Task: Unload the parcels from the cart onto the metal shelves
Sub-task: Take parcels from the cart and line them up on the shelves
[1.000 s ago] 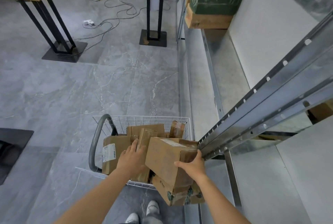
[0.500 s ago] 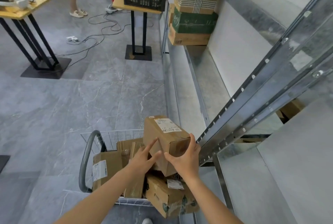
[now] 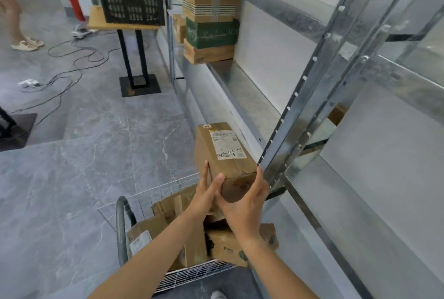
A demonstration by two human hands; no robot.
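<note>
I hold a brown cardboard parcel (image 3: 223, 152) with a white label above the wire cart (image 3: 168, 190), close to a steel upright (image 3: 312, 96) of the metal shelves. My left hand (image 3: 204, 193) presses straight fingers against the parcel's left side. My right hand (image 3: 247, 200) cups its near end, with fingers reaching up the right edge. Several more cardboard parcels (image 3: 192, 245) lie in the cart below my forearms. The bare lower shelf (image 3: 242, 87) runs away to the right of the held parcel.
Three stacked boxes (image 3: 210, 27) sit at the shelf's far end. A small table with a black crate (image 3: 132, 5) stands on the floor ahead; cables (image 3: 72, 63) trail across the tiles. A person's legs (image 3: 16, 22) show at the far left. The cart handle (image 3: 122, 226) is on my left.
The parcel has come up out of the cart and forward toward the shelf upright. Both hands rose with it, and my view lifted toward the shelves.
</note>
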